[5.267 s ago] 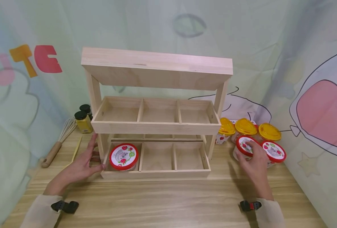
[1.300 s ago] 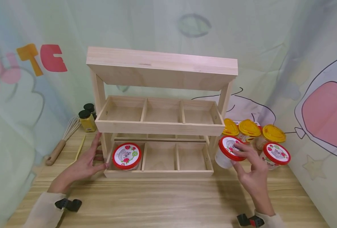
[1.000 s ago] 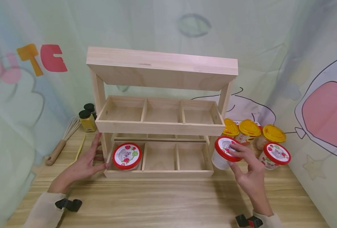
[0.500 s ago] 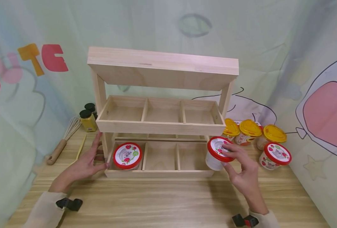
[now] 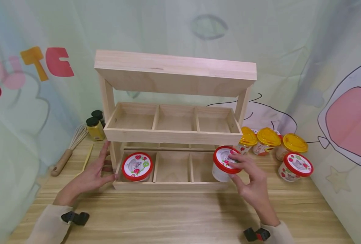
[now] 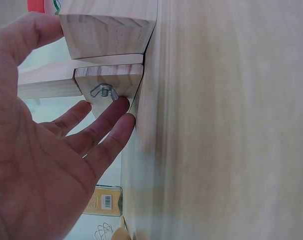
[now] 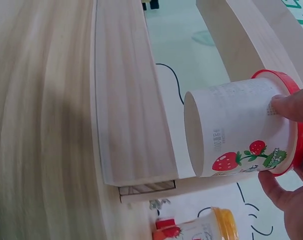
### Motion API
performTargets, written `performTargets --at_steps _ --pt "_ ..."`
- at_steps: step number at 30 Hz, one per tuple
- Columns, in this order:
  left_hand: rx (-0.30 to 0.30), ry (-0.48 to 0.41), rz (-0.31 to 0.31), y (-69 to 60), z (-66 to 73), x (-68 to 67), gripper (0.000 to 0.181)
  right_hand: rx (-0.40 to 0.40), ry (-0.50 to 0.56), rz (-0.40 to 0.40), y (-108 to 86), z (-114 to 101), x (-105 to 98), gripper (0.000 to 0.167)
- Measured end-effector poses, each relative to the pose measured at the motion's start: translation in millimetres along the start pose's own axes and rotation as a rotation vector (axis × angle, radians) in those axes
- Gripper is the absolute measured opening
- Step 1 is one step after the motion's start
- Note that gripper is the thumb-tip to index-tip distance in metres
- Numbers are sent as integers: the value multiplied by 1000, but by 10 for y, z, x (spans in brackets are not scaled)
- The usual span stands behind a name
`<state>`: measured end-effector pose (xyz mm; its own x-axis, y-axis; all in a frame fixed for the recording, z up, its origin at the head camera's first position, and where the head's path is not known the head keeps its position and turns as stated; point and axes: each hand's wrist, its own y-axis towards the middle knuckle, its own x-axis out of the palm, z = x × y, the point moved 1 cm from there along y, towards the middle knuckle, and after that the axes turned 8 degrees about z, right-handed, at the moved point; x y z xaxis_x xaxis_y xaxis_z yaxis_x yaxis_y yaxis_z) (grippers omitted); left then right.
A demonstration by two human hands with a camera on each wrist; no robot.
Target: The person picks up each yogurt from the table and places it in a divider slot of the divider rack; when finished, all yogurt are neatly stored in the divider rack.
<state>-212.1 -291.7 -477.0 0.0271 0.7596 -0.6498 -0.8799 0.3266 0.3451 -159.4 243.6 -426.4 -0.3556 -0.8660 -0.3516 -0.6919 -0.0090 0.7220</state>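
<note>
My two hands are well apart from each other. With my right hand (image 5: 253,181) I pinch a white cup (image 5: 220,175) near its red lid (image 5: 221,156), my thumb on one side and my fingers on the other. The cup is in the air at the right compartment of the lower tray (image 5: 168,186), and its bottom is apart from the front board; how far inside it is, I cannot tell. On its wall I see strawberries printed.

My left hand (image 5: 90,176) has its fingers spread. The thumb touches the front left corner of the lower tray, and the other fingers reach along its end, close to a wing nut (image 6: 105,91).

A second red-lidded cup (image 5: 137,166) sits in the left compartment of the same tray. A third one (image 5: 296,165) stands on the table (image 5: 156,217) at my right, in front of three yellow-lidded cups (image 5: 268,137). At my left there are a whisk (image 5: 66,154), a thin yellow stick (image 5: 88,159) and two black-lidded jars (image 5: 95,131), just beside the wooden shelf (image 5: 174,136)
</note>
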Motion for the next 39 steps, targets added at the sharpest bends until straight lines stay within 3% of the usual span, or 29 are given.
performTargets --at_steps 6,14,20,39 --pt "-17 4 -1 2 17 2 136 4 10 -23 -4 -23 84 42" --pt "-6 -2 -3 6 29 18 136 -48 70 -40 -13 -10 208 43" --pt "-31 -11 -12 -2 15 9 137 -71 78 -55 -5 -25 296 43" --pt "-50 6 -12 -10 6 -4 136 -112 118 -73 110 -107 585 40"
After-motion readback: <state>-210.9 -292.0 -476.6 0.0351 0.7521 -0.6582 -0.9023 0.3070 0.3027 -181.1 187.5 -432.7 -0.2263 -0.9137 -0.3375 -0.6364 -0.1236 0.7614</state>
